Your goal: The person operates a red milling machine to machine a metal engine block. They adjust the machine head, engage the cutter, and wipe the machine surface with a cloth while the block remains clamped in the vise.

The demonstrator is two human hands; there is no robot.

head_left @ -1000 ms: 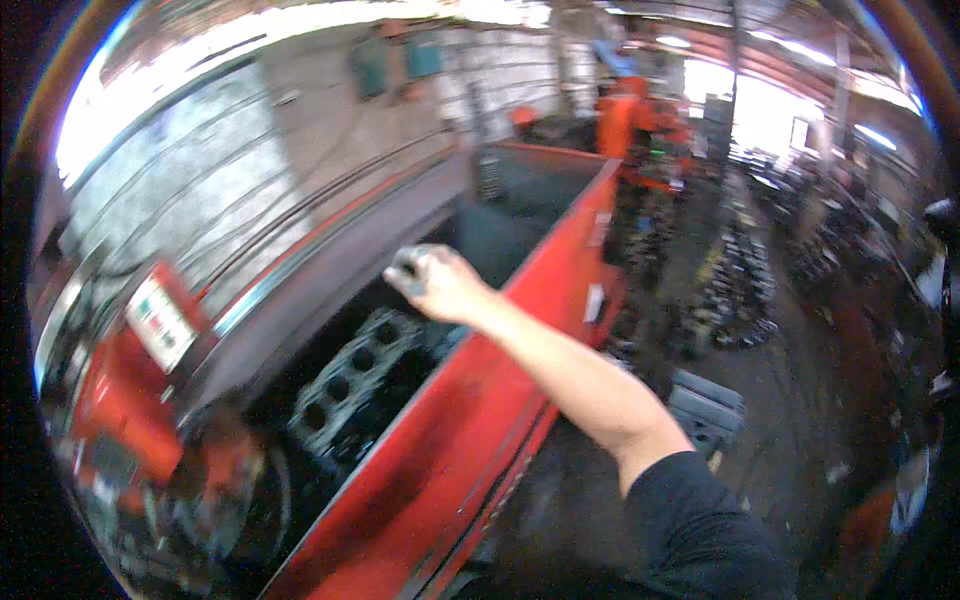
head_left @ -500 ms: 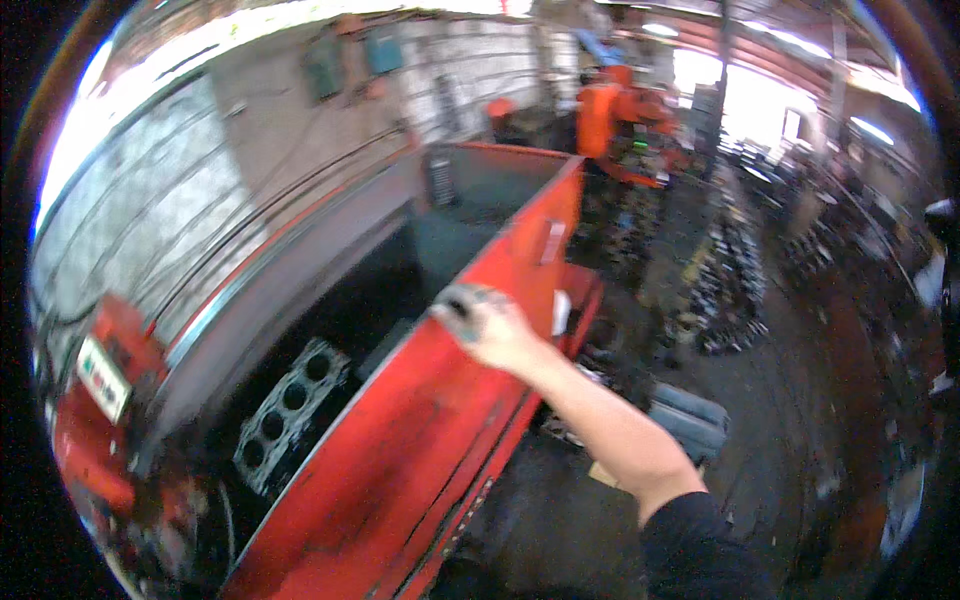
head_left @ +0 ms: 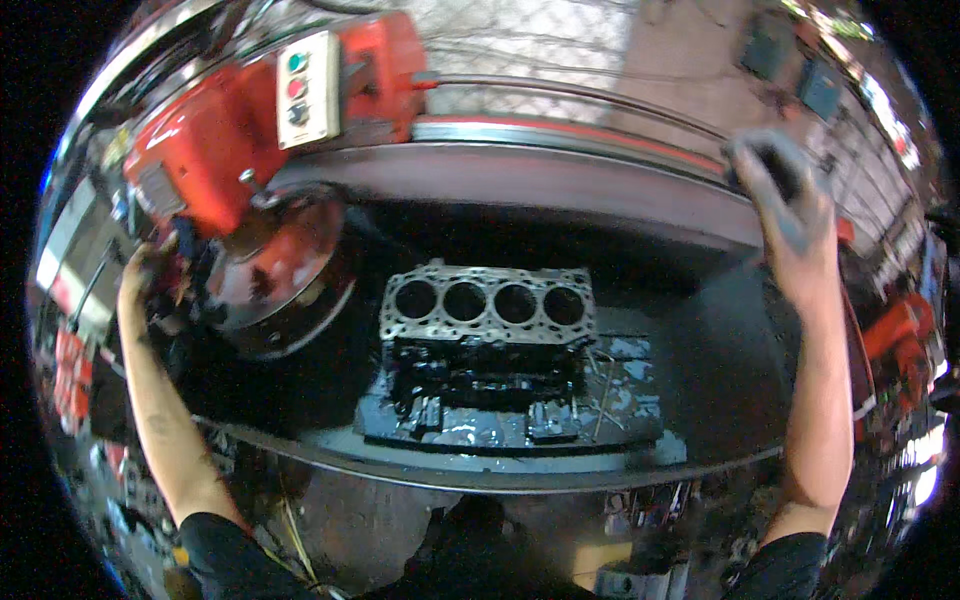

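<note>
A grey four-bore metal engine block [head_left: 487, 345] is seen standing on a wet, dark steel bed [head_left: 640, 415] inside a long red-rimmed machine trough [head_left: 560, 150], its gasket face turned up. The left hand [head_left: 145, 275] is held at the left end of the trough, against the dark parts beneath a red motor housing [head_left: 215, 150] and beside a round red guard disc [head_left: 285, 265]; whether its fingers are closed on anything cannot be told, since they are hidden in shadow. The right hand [head_left: 785, 200] is raised over the far right rim, its fingers wrapped around a small dark object [head_left: 780, 170] that is too blurred to be identified.

Several risks are judged likely. The left hand could be caught if the disc were set turning, because it is kept just beside it. A cream control box with coloured buttons [head_left: 308, 88] lies near that arm and could be knocked. Oily liquid pooled around the block could let a grip slip.
</note>
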